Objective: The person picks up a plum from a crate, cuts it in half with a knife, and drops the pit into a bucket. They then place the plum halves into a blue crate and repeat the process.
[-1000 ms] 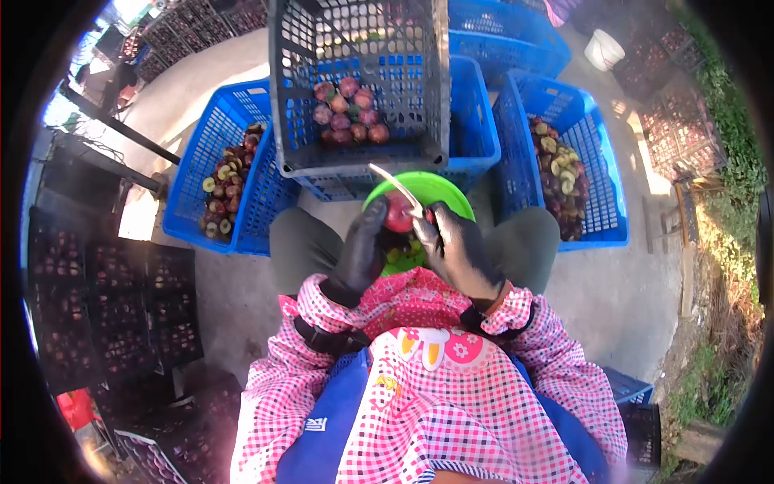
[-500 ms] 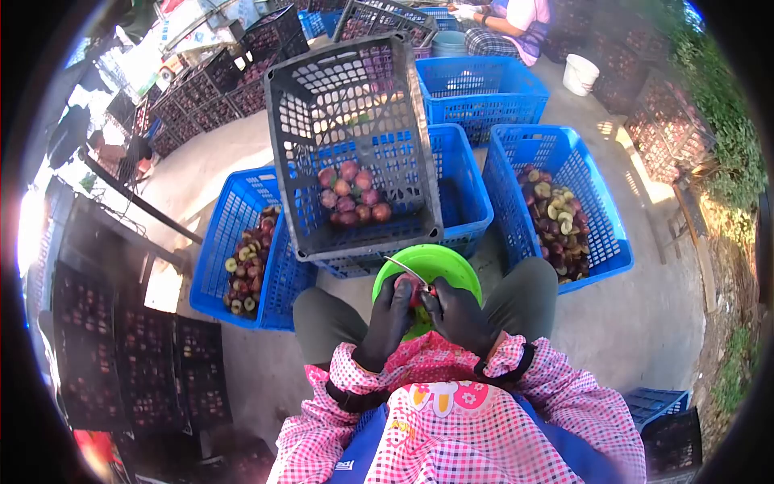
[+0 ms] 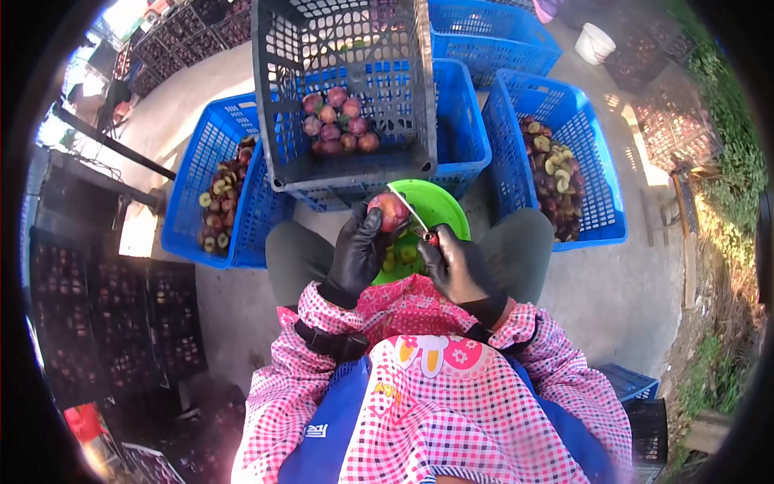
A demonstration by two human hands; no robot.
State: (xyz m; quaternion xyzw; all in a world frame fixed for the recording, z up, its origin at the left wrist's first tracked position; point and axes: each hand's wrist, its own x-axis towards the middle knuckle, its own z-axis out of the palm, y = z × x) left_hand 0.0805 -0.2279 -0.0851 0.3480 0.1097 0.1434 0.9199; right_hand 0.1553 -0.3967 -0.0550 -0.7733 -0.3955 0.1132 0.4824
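Note:
My left hand (image 3: 360,250), in a black glove, grips a reddish-purple plum (image 3: 389,212) between thumb and fingers. In my right hand (image 3: 459,268), also gloved, is a small knife (image 3: 413,211); the fist wraps its red handle and the thin blade points up to the left, beside the plum. Both hands are over a bright green bowl (image 3: 448,208) between my knees, with yellow-green pieces (image 3: 403,256) inside. Just beyond, a tilted black crate (image 3: 363,173) holds several whole plums (image 3: 334,121).
Blue crates of cut plums stand at left (image 3: 181,214) and right (image 3: 609,189). Another blue crate (image 3: 463,173) is under the black one, and one more (image 3: 496,48) lies farther back. A white bucket (image 3: 595,44) stands at back right. Stacked dark crates (image 3: 121,315) line the left.
The view has tipped downward. My hands have moved apart, and the plum has come up in my left hand, now plainly seen beside the blade.

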